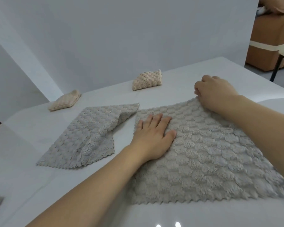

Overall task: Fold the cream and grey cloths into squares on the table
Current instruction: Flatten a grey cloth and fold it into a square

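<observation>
Here, left hand (152,136) (fingers spread) presses the grey cloth (203,158); right hand (217,92) pinches its far corner.

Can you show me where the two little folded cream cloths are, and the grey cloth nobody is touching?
Left cream cloth (64,101): head view, middle of its bumpy top.
Right cream cloth (147,80): head view, centre of its front face.
Untouched grey cloth (82,136): head view, flat middle, left of both hands.
</observation>
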Demonstrator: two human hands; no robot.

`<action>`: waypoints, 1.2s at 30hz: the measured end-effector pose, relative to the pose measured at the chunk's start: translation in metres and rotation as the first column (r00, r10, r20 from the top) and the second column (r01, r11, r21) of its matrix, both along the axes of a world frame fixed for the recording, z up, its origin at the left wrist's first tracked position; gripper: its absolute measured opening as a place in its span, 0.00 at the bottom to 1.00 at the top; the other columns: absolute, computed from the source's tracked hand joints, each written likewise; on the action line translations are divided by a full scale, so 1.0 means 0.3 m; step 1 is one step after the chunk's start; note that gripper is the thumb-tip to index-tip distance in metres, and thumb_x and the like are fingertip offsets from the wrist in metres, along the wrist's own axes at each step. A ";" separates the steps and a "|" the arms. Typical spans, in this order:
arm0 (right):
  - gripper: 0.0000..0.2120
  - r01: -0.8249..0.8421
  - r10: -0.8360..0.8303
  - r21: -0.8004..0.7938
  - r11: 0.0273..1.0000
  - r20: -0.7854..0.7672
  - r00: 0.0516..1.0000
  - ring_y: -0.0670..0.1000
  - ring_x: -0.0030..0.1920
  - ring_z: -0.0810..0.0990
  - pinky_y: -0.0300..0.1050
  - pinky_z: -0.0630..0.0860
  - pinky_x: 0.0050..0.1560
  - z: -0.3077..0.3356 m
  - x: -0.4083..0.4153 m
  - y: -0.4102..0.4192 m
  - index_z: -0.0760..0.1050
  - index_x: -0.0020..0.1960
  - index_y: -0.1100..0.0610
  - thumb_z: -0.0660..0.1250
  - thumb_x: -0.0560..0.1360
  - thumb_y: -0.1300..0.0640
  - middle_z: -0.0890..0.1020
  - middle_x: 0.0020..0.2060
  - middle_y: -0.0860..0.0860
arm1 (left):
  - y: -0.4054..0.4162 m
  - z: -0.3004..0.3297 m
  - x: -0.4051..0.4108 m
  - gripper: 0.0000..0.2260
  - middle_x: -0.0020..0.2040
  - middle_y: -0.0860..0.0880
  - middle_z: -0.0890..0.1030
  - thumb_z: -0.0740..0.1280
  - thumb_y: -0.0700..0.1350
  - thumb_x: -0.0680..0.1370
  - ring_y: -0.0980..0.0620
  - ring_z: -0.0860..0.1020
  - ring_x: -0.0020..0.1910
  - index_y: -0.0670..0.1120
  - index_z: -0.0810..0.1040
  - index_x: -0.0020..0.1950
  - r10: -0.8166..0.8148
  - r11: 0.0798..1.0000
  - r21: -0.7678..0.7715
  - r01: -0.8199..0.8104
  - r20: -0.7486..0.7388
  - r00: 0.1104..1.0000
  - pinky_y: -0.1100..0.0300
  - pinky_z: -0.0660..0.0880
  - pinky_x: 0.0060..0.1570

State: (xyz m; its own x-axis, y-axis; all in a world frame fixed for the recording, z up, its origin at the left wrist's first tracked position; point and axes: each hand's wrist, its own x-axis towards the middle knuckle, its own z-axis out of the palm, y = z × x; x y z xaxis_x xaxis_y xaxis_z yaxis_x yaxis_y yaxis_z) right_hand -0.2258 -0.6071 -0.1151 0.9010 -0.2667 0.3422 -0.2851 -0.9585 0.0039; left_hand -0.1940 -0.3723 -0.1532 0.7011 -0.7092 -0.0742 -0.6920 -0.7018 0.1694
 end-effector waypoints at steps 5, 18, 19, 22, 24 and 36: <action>0.19 -0.038 0.042 0.053 0.998 -0.086 0.995 0.56 0.68 0.68 0.58 0.57 0.73 0.024 0.002 0.092 0.68 0.69 0.58 0.53 0.81 0.55 0.70 0.67 0.54 | -0.068 0.011 0.043 0.27 0.81 0.57 0.46 0.46 0.63 0.82 0.53 0.41 0.79 0.59 0.47 0.80 -0.050 0.999 -0.014 0.050 -0.001 0.999 0.47 0.38 0.76; 0.27 -0.025 0.105 0.291 0.957 -0.266 0.958 0.49 0.78 0.44 0.53 0.42 0.76 -0.131 -0.034 0.074 0.46 0.79 0.49 0.40 0.82 0.43 0.46 0.79 0.47 | -0.218 0.037 0.132 0.25 0.81 0.52 0.49 0.46 0.54 0.84 0.50 0.46 0.79 0.51 0.51 0.81 0.069 0.995 -0.079 -0.068 0.013 0.998 0.49 0.41 0.77; 0.27 -0.021 0.102 0.286 0.958 -0.268 0.958 0.49 0.78 0.44 0.53 0.42 0.76 -0.133 -0.031 0.070 0.45 0.79 0.49 0.40 0.82 0.44 0.46 0.79 0.47 | -0.233 0.028 0.135 0.25 0.81 0.53 0.49 0.45 0.54 0.84 0.51 0.45 0.79 0.52 0.50 0.81 0.042 0.997 -0.058 -0.042 0.005 0.999 0.49 0.41 0.77; 0.27 -0.022 0.094 0.257 0.966 -0.272 0.958 0.50 0.78 0.43 0.53 0.41 0.76 -0.146 -0.020 0.056 0.44 0.79 0.48 0.39 0.82 0.44 0.45 0.79 0.48 | -0.240 0.000 0.157 0.25 0.81 0.56 0.46 0.43 0.57 0.84 0.54 0.43 0.79 0.54 0.47 0.81 0.026 1.000 0.007 -0.026 0.001 1.000 0.50 0.40 0.77; 0.27 -0.009 0.086 0.261 0.965 -0.286 0.954 0.50 0.78 0.43 0.53 0.41 0.76 -0.145 -0.026 0.029 0.43 0.79 0.47 0.39 0.82 0.43 0.44 0.79 0.47 | -0.216 -0.004 0.186 0.26 0.81 0.56 0.44 0.42 0.59 0.83 0.55 0.42 0.79 0.54 0.45 0.81 0.042 0.999 0.013 -0.042 0.006 0.999 0.51 0.40 0.77; 0.28 0.110 -0.042 0.213 0.971 -0.299 0.953 0.53 0.78 0.41 0.57 0.38 0.76 -0.032 -0.092 0.101 0.40 0.79 0.57 0.39 0.82 0.47 0.40 0.78 0.52 | -0.162 0.040 0.064 0.27 0.81 0.51 0.48 0.42 0.54 0.83 0.49 0.44 0.80 0.46 0.51 0.81 0.043 0.997 -0.061 -0.037 0.091 0.995 0.47 0.42 0.77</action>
State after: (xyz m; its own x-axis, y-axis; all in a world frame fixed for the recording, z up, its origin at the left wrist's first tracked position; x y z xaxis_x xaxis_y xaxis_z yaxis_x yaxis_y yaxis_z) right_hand -0.2536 -0.5767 -0.1246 0.9260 -0.3774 -0.0082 -0.3758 -0.9196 -0.1147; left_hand -0.1747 -0.4210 -0.1414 0.7310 -0.6815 0.0339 -0.6781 -0.7199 0.1482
